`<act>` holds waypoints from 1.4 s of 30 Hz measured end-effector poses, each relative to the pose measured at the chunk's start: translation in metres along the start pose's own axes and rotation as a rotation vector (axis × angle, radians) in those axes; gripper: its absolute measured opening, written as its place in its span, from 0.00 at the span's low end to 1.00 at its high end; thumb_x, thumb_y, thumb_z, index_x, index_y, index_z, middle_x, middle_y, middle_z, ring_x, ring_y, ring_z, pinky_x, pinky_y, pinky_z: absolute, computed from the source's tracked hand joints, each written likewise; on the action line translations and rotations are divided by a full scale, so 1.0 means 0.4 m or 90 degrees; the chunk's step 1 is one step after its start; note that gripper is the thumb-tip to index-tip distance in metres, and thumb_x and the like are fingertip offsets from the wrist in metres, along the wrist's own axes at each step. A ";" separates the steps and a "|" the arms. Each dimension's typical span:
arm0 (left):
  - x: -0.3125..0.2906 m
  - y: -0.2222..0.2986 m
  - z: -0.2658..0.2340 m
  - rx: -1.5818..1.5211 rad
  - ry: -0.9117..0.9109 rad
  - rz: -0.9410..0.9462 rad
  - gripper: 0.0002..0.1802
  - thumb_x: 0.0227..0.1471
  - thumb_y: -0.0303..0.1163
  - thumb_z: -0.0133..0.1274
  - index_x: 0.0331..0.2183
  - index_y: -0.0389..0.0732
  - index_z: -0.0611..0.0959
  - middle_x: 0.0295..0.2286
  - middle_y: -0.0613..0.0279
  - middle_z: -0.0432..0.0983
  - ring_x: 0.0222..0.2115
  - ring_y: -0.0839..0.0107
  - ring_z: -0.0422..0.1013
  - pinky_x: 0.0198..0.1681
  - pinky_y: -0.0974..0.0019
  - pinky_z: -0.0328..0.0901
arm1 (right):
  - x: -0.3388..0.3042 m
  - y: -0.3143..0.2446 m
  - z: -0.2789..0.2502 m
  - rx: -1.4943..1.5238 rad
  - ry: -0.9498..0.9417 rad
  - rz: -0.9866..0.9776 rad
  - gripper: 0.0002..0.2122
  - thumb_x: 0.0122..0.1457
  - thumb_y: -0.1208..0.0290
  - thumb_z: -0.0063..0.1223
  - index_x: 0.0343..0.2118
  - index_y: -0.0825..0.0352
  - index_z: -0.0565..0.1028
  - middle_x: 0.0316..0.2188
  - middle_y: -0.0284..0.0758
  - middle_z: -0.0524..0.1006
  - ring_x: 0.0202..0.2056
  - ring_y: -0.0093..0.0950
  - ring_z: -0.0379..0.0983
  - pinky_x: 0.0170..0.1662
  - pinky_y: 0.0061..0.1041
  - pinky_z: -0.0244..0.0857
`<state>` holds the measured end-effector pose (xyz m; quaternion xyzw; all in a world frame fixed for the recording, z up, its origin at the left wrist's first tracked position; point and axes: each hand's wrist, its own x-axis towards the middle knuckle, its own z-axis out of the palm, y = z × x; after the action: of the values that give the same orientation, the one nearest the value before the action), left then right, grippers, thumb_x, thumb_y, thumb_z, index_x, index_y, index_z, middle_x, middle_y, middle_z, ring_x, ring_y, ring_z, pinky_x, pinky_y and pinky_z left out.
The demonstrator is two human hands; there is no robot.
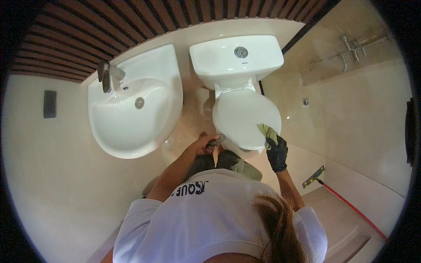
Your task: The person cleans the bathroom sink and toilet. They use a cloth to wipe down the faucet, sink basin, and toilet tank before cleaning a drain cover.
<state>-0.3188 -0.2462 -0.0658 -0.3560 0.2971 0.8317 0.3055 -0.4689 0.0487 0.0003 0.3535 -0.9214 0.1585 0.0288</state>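
My right hand, in a black glove, grips a yellow-green cloth at the front right edge of the toilet's closed lid. Part of the cloth sticks up above the fingers, over the lid. My left hand is bare and closed around something dark, which I cannot make out. A small greyish, partly see-through shape shows beside its fingers, close to the left front of the toilet. The white toilet tank stands behind the lid, with a round flush button on top.
A white washbasin with a metal tap is on the left. A red-handled floor squeegee or mop leans at the lower right. Shower fittings are at the far right, beyond a floor drain. Brown slats line the back.
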 end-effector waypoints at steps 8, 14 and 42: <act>0.091 -0.055 -0.047 -0.124 -0.018 -0.033 0.13 0.45 0.42 0.50 0.24 0.41 0.73 0.17 0.66 0.67 0.10 0.80 0.55 0.09 0.79 0.46 | 0.103 0.033 -0.061 0.042 -0.291 -0.085 0.11 0.43 0.68 0.51 0.32 0.60 0.74 0.37 0.41 0.70 0.39 0.39 0.65 0.42 0.35 0.60; 0.111 -0.076 -0.019 -0.177 0.002 -0.023 0.16 0.46 0.44 0.49 0.32 0.41 0.76 0.18 0.67 0.68 0.11 0.78 0.59 0.10 0.79 0.52 | 0.514 -0.027 -0.042 0.061 -0.165 -0.115 0.16 0.43 0.67 0.48 0.39 0.60 0.71 0.39 0.40 0.69 0.40 0.40 0.64 0.46 0.36 0.57; 0.128 -0.077 -0.060 -0.156 -0.049 -0.038 0.12 0.46 0.43 0.50 0.26 0.45 0.73 0.16 0.70 0.66 0.10 0.82 0.55 0.09 0.78 0.47 | 0.894 -0.036 0.014 -0.021 -0.114 -0.401 0.11 0.40 0.70 0.45 0.29 0.64 0.73 0.37 0.41 0.71 0.42 0.37 0.65 0.51 0.32 0.52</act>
<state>-0.3153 -0.2284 -0.1275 -0.3669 0.1707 0.8654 0.2957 -0.7267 -0.1931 0.0579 0.6334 -0.7680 0.0949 0.0008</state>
